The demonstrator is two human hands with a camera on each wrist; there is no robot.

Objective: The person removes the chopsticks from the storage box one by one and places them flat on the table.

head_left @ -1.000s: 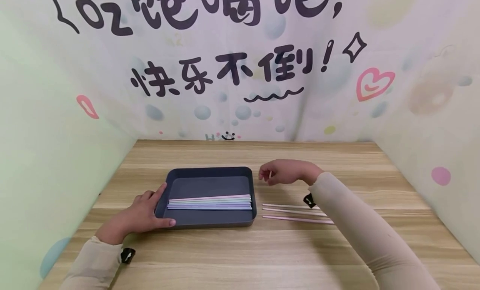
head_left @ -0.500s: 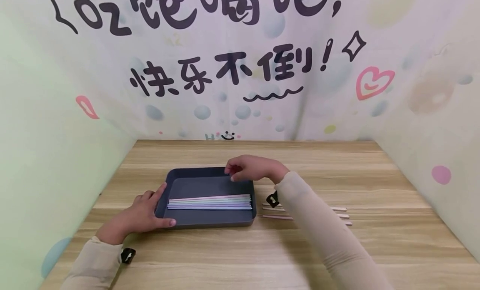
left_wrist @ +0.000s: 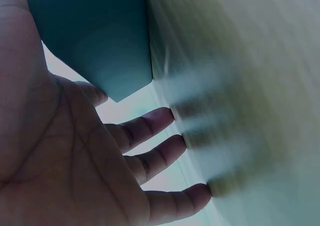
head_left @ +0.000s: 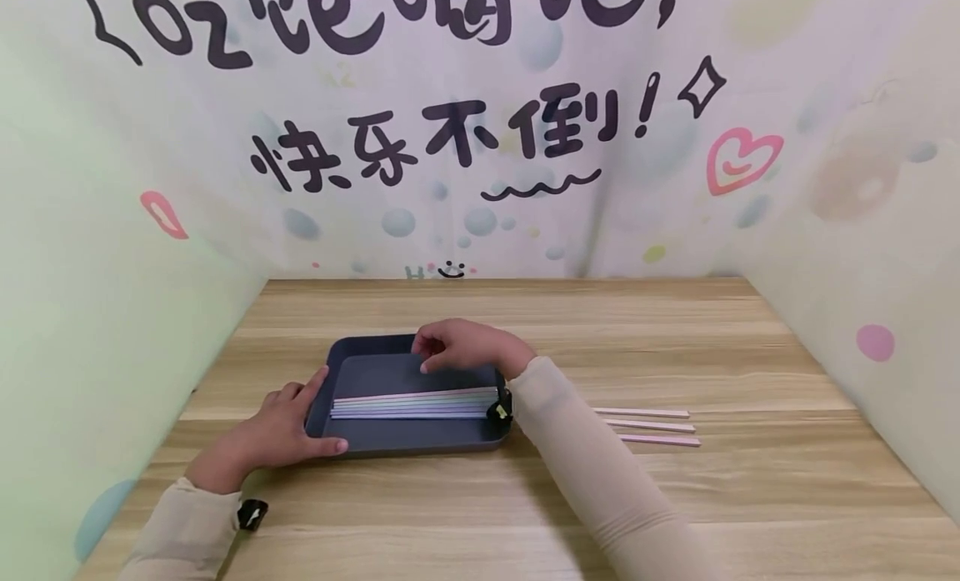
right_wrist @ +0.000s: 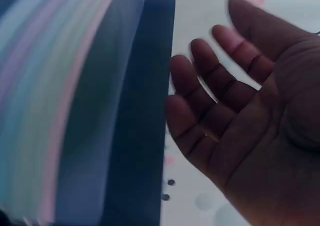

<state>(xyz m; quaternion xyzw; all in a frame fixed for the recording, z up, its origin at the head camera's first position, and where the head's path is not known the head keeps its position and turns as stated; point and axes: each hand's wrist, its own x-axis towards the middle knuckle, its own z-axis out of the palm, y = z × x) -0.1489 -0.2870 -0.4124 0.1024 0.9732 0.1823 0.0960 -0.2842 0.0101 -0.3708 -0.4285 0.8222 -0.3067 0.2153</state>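
A small booth-like space is shown, of uncertain kind: the wood-patterned worktop [head_left: 465,514] is enclosed on three sides by pale walls [head_left: 817,264], decorated with black writing [head_left: 460,139] and a pink heart [head_left: 738,166].

The tray [head_left: 375,373] looks like matt, smooth moulded plastic. The bundled chopsticks [head_left: 412,404] seem smooth plastic with a faint sheen; the three loose chopsticks [head_left: 651,425] look smooth too. The tabletop [head_left: 420,514] is smooth, wood-grained and softly satin. The printed backdrop [head_left: 420,247] resembles matt cloth, lightly creased, and the right sleeve [head_left: 592,473] is wrinkled matt fabric.
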